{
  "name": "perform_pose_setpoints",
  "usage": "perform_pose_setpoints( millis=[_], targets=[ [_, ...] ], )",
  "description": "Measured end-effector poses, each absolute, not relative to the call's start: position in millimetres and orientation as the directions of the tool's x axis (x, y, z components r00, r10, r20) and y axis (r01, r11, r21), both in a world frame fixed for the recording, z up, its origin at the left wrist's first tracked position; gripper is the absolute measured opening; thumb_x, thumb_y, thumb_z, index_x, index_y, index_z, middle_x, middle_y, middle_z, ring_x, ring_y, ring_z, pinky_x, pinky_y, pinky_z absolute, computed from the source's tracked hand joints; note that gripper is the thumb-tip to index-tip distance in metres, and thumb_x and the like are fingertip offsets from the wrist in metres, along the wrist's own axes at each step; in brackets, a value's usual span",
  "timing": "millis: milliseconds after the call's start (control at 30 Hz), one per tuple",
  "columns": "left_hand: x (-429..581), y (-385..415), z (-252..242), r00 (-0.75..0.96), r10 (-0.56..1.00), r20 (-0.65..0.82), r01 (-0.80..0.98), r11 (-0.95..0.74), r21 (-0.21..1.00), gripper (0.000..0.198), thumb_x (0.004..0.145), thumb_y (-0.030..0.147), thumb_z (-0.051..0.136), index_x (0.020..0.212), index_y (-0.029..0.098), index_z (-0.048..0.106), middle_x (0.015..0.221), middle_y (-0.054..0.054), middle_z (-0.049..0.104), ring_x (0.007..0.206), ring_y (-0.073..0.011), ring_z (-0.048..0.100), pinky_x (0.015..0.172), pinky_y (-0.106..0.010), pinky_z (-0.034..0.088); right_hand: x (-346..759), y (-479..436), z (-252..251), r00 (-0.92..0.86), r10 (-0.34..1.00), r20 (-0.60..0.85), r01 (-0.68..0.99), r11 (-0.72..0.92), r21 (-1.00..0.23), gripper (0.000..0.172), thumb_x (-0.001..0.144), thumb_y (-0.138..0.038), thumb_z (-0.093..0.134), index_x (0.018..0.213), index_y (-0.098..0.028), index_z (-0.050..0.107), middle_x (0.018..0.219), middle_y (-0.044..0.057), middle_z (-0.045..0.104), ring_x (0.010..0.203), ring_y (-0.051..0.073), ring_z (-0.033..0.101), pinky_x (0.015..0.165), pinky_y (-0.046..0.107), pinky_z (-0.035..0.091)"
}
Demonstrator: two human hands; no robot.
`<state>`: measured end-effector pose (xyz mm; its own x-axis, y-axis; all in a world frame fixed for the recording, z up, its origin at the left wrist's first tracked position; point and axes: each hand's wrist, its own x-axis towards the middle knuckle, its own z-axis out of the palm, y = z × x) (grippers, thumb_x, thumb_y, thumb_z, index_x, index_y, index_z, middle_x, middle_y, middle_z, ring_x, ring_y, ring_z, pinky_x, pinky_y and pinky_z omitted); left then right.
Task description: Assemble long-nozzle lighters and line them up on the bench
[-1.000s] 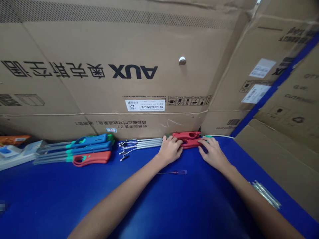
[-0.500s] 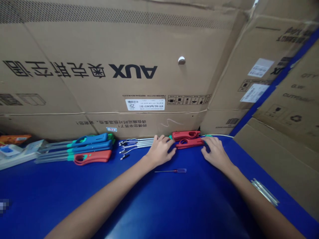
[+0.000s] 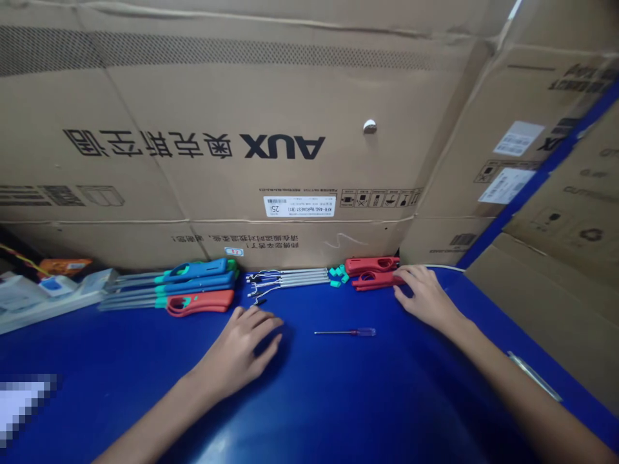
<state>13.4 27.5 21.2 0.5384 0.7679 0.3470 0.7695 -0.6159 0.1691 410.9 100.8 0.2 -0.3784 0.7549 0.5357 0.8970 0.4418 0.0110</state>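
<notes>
My left hand (image 3: 247, 348) hovers over the blue table, fingers loosely bent and thumb apart, with nothing in it. My right hand (image 3: 428, 293) has its fingertips at the right end of the nearer red lighter handle shell (image 3: 377, 280); its thumb is apart from the fingers. Behind that lies another red lighter handle shell (image 3: 370, 265). Small green plastic pieces (image 3: 338, 276) are scattered to the left of the shells. Several metal lighter tubes (image 3: 304, 278) with thin wires lie beside them. A screwdriver (image 3: 345, 332) with a clear purple handle rests between my hands.
Long-necked lighters, blue (image 3: 203, 281) and red (image 3: 203, 303), lie stacked at the left. Beyond them are a white power strip (image 3: 91, 290) and an orange packet (image 3: 65, 266). A cardboard wall (image 3: 203, 193) stands behind. Clear strips (image 3: 534, 375) lie by the right cardboard.
My left hand has moved left and toward me, away from the tubes, uncovering the green pieces. My right hand stays near the red shells. The view has shifted slightly left.
</notes>
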Motion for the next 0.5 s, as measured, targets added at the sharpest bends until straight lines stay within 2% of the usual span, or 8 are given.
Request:
perform_pose_setpoints(
  millis=[133,333,500],
  targets=[
    [-9,11,7,0.484,0.809,0.334,0.797,-0.565,0.213,0.024,0.093,0.026,0.045,0.104,0.022,0.066,0.100,-0.006,0.071,0.090,-0.0214,0.063,0.083,-0.038,0.045,409,102,-1,-0.382,0.773,0.506,0.902,0.431,0.023,0.022,0.085,-0.026,0.050,0.099,-0.018,0.066,0.102,0.013,0.067,0.097,0.031,0.056,0.081,0.045,0.044],
    [-22,4,-4,0.422,0.802,0.424,0.804,-0.547,0.235,0.022,0.093,0.027,0.047,0.101,0.024,0.067,0.096,-0.004,0.072,0.087,-0.0211,0.065,0.080,-0.036,0.047,397,107,1,-0.400,0.798,0.451,0.903,0.427,0.047,0.024,0.084,-0.023,0.050,0.099,-0.020,0.069,0.096,0.013,0.065,0.090,0.029,0.055,0.079,0.044,0.045],
    [-17,-1,-5,0.443,0.789,0.426,0.780,-0.573,0.250,0.021,0.094,0.026,0.047,0.101,0.024,0.066,0.097,-0.005,0.071,0.089,-0.0210,0.064,0.082,-0.036,0.047,370,110,4,-0.441,0.818,0.369,0.890,0.450,0.066,0.025,0.082,-0.021,0.054,0.102,-0.019,0.069,0.092,0.011,0.059,0.088,0.026,0.055,0.080,0.038,0.046]
  ],
)
